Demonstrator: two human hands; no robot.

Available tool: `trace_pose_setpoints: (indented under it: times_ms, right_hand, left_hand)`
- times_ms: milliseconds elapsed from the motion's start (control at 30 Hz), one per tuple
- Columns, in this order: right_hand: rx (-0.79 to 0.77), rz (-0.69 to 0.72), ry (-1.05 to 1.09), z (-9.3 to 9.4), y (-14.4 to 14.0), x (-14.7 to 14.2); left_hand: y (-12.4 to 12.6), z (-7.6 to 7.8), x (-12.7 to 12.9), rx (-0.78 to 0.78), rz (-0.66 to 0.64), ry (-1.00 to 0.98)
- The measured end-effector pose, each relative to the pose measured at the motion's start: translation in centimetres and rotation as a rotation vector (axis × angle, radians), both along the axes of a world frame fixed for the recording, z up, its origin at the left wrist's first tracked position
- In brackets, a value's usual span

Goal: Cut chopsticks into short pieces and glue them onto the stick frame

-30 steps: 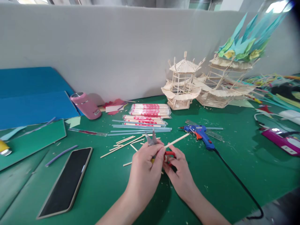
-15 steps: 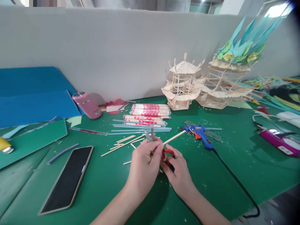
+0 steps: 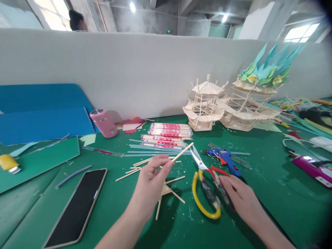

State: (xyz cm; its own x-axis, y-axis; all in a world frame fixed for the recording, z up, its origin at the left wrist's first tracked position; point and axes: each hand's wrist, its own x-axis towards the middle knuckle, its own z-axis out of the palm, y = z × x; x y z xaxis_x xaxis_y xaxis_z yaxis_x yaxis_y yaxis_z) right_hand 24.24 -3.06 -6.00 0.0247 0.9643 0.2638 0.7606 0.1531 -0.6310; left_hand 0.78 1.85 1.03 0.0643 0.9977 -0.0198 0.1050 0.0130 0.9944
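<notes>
My left hand (image 3: 151, 178) pinches a thin wooden stick (image 3: 183, 151) that slants up to the right over the green table (image 3: 116, 214). Below it lies a small frame of glued sticks (image 3: 166, 190). To the right, a pair of scissors (image 3: 204, 173) with one yellow and one red handle lies on the table, blades apart and tips near the stick's far end. My right hand (image 3: 241, 199) rests low on the table with its fingertips closed on the scissors' handles.
A blue glue gun (image 3: 225, 157) and its black cord lie behind the scissors. Loose sticks (image 3: 135, 166), chopstick packs (image 3: 169, 129), stick pavilion models (image 3: 204, 103), a phone (image 3: 77, 204), a pink bottle (image 3: 103, 122), blue boards (image 3: 41, 114). A person's head (image 3: 77, 20) shows beyond the grey partition.
The hands have parted. My left hand lifted the stick up and left; my right hand carried the scissors right and down onto the table. The camera tilted upward.
</notes>
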Motion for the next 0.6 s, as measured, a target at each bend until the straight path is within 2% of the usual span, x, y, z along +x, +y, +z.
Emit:
trace_pose_setpoints:
  times_ms: [133, 233, 300, 400, 433, 500, 600]
  right_hand:
    - [-0.026, 0.008, -0.124, -1.4, -0.8, 2.8]
    - [0.032, -0.038, -0.245, -0.8, -0.8, 3.0]
    - [0.173, -0.079, -0.340, 0.6, -0.8, 1.9]
    - [0.424, 0.005, -0.354, 3.2, -0.4, -1.3]
    - [0.465, 0.065, -0.359, 3.9, -0.2, -2.6]
    - [0.482, 0.200, -0.403, 4.9, 0.2, -4.9]
    - [0.364, 0.391, -0.374, 5.2, 0.8, -7.1]
  left_hand:
    - [-0.7, -1.1, -1.0, -0.105, -0.067, 0.009]
    - [-1.1, -1.6, -1.0, -0.155, -0.092, 0.012]
    - [-1.5, -1.7, -1.0, -0.171, -0.134, 0.048]
    - [-2.0, -1.6, -1.1, -0.137, -0.244, 0.154]
    - [-2.2, -1.6, -1.2, -0.117, -0.283, 0.186]
    - [-2.7, -1.5, -1.4, -0.090, -0.342, 0.236]
    - [-3.3, -1.4, -2.0, -0.006, -0.375, 0.358]
